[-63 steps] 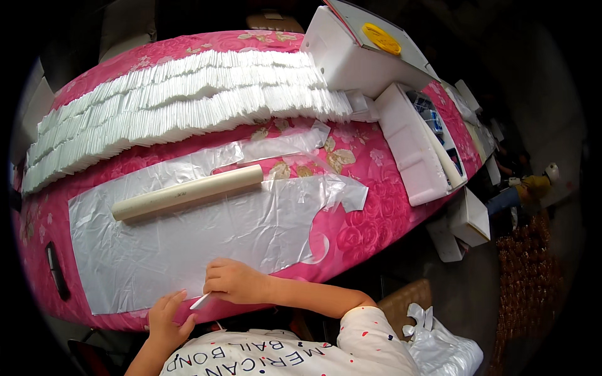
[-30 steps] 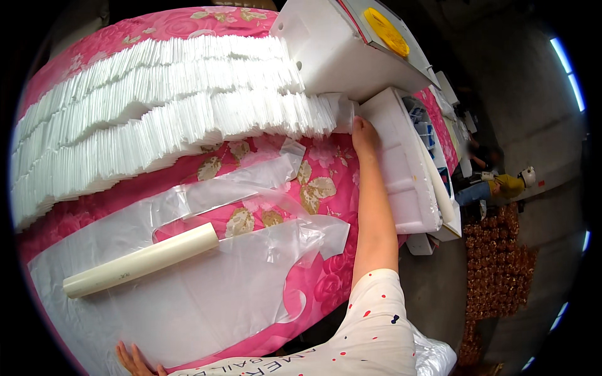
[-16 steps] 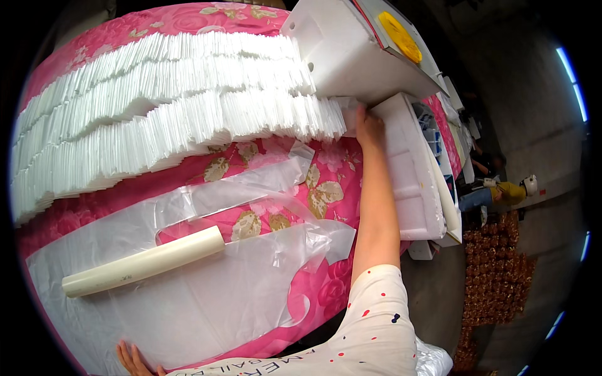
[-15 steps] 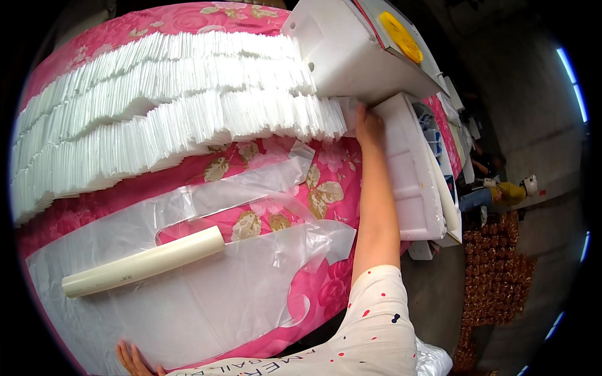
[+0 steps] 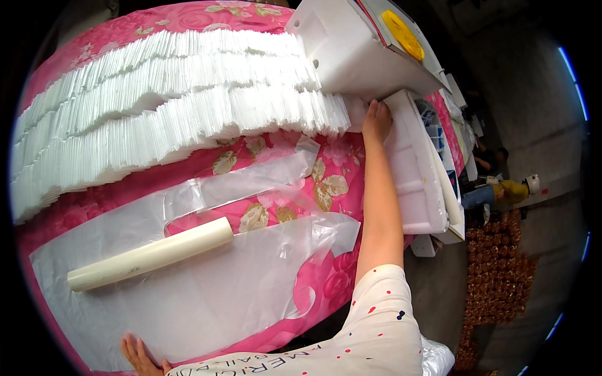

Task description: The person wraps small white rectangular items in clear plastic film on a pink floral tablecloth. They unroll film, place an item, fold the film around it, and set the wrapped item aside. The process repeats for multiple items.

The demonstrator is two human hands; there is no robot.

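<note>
My right hand reaches far forward to the right end of the nearest row of white packets. Its fingers are curled together beside a thin translucent packet at that end; what they grip, if anything, is hidden. White foam stands close on that hand's right. My left hand rests near the lower edge with fingers stretched out, touching a clear plastic sheet. On that sheet lies a cream-coloured tube, slanting up to the right.
A pink floral cloth covers the table. A white foam box stands at the back, a yellow ring on top. A white foam tray borders the right side. Farther right, a person in yellow is near stacked brown items.
My right hand has shifted slightly right, away from the row's end, and its fingers are more curled. The view has moved a little; my left hand stays on the sheet.
</note>
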